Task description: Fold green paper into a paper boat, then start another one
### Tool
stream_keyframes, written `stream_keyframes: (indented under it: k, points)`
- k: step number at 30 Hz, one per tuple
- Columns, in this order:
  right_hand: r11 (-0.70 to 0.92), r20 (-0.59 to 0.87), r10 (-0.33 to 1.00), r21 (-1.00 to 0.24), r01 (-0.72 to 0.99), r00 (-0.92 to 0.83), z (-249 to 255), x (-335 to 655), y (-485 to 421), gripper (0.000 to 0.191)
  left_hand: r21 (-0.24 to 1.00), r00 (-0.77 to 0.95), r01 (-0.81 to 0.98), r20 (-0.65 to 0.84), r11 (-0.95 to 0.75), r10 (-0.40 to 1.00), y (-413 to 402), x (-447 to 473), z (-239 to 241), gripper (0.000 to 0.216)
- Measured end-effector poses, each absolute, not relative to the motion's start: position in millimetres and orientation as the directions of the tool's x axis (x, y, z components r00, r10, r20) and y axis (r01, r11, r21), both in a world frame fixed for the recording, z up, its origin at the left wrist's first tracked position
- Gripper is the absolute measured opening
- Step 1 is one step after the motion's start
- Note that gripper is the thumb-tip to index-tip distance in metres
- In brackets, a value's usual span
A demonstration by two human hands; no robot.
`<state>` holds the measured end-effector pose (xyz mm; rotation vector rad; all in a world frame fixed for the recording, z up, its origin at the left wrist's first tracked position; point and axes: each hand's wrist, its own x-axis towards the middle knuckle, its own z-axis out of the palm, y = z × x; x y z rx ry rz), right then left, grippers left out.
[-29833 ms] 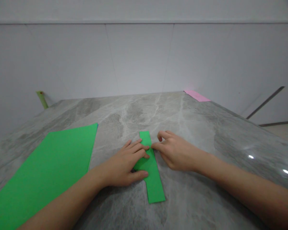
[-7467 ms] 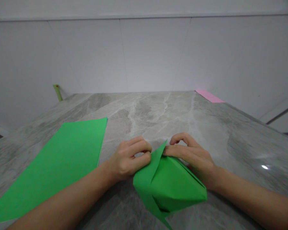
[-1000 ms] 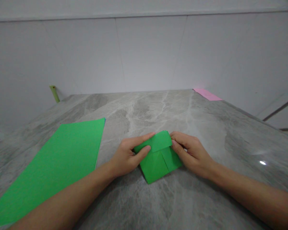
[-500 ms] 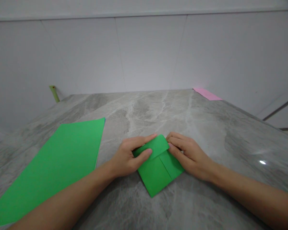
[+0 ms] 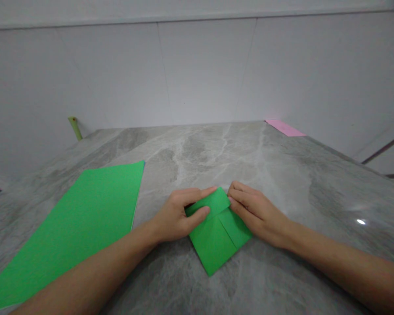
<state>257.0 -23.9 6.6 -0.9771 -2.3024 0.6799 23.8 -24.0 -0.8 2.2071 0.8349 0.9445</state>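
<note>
A folded piece of green paper (image 5: 213,245) lies tilted on the marbled tabletop, a narrow flap turned down along its far edge and a slit running across its middle. My left hand (image 5: 187,214) grips its left far side, thumb on the flap and index finger along the far fold. At the far right corner, my right hand (image 5: 254,210) pinches the paper's edge between thumb and curled fingers. The fingertips of the right hand are partly hidden behind the paper.
Large green paper sheets (image 5: 95,214) lie on the grey marbled table (image 5: 200,148) to the left, partly beneath my left forearm. A pink paper (image 5: 285,127) rests at the far right corner. Near the far left edge stands a light green object (image 5: 75,127). A white wall borders the back.
The folded green paper has shifted slightly down and to the right, with its near corner closer to me. Both hands keep their hold on it.
</note>
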Motion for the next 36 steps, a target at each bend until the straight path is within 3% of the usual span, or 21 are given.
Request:
stream_keyframes:
  k: [8, 14, 22, 25, 28, 31, 36]
  points:
    - [0.591, 0.274, 0.765, -0.659, 0.466, -0.583, 6, 257, -26, 0.032, 0.762, 0.541, 0.280, 0.377, -0.584, 0.752, -24, 24, -3, 0.042]
    - [0.520, 0.274, 0.801, -0.758, 0.393, -0.532, 9, 254, -28, 0.042, 0.814, 0.482, 0.305, 0.316, -0.494, 0.817, -24, 29, -6, 0.038]
    - [0.489, 0.258, 0.845, -0.726, 0.483, -0.468, 3, 249, -27, 0.036, 0.765, 0.439, 0.298, 0.421, -0.571, 0.793, -29, 35, 1, 0.036]
    - [0.532, 0.348, 0.834, -0.712, 0.457, -0.429, 4, 250, -28, 0.035, 0.915, 0.347, 0.219, 0.252, -0.340, 0.903, -29, 35, -1, 0.040]
    - [0.589, 0.458, 0.806, -0.685, 0.429, -0.375, 7, 252, -30, 0.028, 0.991, 0.429, 0.092, 0.051, -0.100, 0.902, -27, 34, -2, 0.036]
    - [0.600, 0.501, 0.799, -0.691, 0.403, -0.332, 9, 254, -31, 0.024, 0.992, 0.513, 0.102, 0.011, -0.074, 0.858, -26, 34, -1, 0.039]
    - [0.617, 0.544, 0.786, -0.717, 0.324, -0.293, 10, 253, -33, 0.023, 0.978, 0.477, 0.143, 0.065, -0.151, 0.876, -29, 33, 3, 0.035]
